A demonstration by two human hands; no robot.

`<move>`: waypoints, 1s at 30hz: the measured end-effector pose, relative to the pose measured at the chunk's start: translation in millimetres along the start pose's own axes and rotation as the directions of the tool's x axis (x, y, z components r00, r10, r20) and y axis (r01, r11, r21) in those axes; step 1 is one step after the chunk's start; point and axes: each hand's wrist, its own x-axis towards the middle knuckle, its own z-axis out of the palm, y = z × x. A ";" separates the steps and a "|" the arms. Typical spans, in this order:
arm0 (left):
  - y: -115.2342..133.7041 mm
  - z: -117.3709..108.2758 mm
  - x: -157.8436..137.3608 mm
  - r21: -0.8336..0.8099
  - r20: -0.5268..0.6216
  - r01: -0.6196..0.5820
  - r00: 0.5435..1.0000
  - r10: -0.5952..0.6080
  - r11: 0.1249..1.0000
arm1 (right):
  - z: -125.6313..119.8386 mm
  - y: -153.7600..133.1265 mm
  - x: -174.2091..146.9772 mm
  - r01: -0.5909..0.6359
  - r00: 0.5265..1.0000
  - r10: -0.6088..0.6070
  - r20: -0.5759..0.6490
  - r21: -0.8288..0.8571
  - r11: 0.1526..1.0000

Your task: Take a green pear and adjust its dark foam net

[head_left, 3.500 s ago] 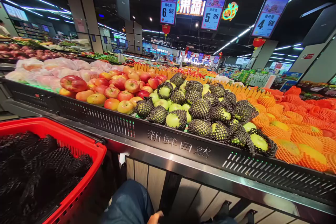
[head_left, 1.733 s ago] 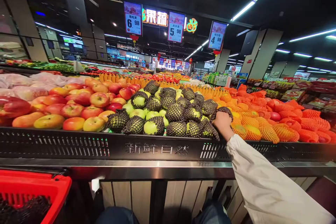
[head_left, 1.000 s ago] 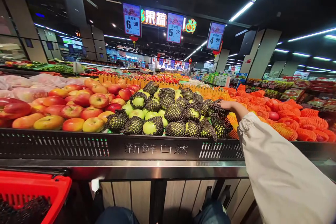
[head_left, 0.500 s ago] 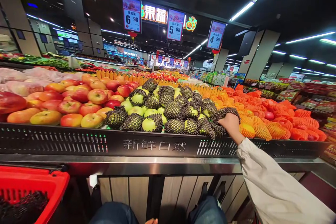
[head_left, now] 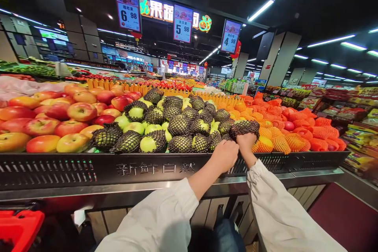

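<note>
Both hands are closed at the display's front edge: a black foam-netted round fruit (head_left: 244, 128) is gripped by the right hand (head_left: 245, 141), with the clenched left hand (head_left: 226, 155) just beside it.

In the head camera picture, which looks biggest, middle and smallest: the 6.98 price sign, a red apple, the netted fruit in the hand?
1. 6.98 price sign
2. Red apple, nearer the camera, so unsure
3. Netted fruit in the right hand, about alike

I'm seeing bright ceiling strip lights (head_left: 261, 9) glaring above right hand (head_left: 246, 141); fruit lit evenly, sharp; edges bending w/ wide-angle distortion.
</note>
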 end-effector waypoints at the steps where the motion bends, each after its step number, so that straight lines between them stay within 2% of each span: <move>1: -4.1 2.4 11.7 0.024 0.060 0.048 0.997 -0.049 0.999 | -1.2 0.6 3.8 -0.002 0.999 0.004 -0.048 0.053 0.999; 3: -12.4 7.2 25.7 0.046 0.116 0.130 0.984 -0.135 0.990 | -4.8 3.8 11.7 0.027 0.981 0.022 -0.190 0.252 0.967; 6: -20.1 9.0 34.4 0.056 0.114 0.223 0.967 -0.228 0.973 | -11.6 16.1 17.3 0.143 0.927 0.079 -0.366 0.541 0.828; 11: -17.0 6.5 47.3 0.086 0.120 0.365 0.920 -0.374 0.927 | -23.9 40.8 -9.8 0.222 0.852 0.236 -0.467 0.732 0.644; 13: -14.0 8.1 54.3 0.112 0.154 0.415 0.890 -0.428 0.903 | -33.3 43.2 -30.8 0.269 0.819 0.334 -0.467 0.826 0.495; 15: -12.3 10.9 60.4 0.126 0.187 0.446 0.867 -0.462 0.886 | -46.1 42.1 -52.1 0.286 0.829 0.427 -0.362 0.930 0.232; 16: -12.2 12.4 62.3 0.128 0.198 0.456 0.858 -0.473 0.881 | -52.9 41.6 -61.7 0.247 0.858 0.436 -0.272 0.962 0.116; 17: -12.7 13.8 63.2 0.129 0.206 0.463 0.853 -0.480 0.877 | -59.1 41.9 -70.1 0.173 0.891 0.425 -0.162 0.985 0.012; 19: -14.8 15.9 61.3 0.117 0.183 0.469 0.856 -0.483 0.876 | -67.1 45.9 -82.8 -0.041 0.936 0.341 0.088 0.989 -0.142; 21: -17.8 17.2 54.7 0.072 0.090 0.453 0.884 -0.458 0.889 | -67.5 54.0 -91.8 -0.237 0.935 0.203 0.289 0.940 -0.247; 23: -19.9 18.2 45.0 0.012 -0.056 0.407 0.912 -0.406 0.913 | -61.7 63.0 -100.1 -0.329 0.931 0.066 0.359 0.904 -0.273; 26: -18.4 19.4 27.4 -0.021 -0.286 0.294 0.914 -0.288 0.956 | -52.1 70.5 -118.3 -0.309 0.951 -0.079 0.299 0.923 -0.227; 28: -13.3 19.8 13.6 0.011 -0.443 0.210 0.878 -0.183 0.978 | -50.0 69.8 -135.1 -0.279 0.953 -0.179 0.245 0.939 -0.199; 30: -5.8 20.1 -2.8 0.060 -0.570 0.151 0.816 -0.090 0.987 | -50.8 66.7 -153.2 -0.262 0.939 -0.275 0.205 0.946 -0.190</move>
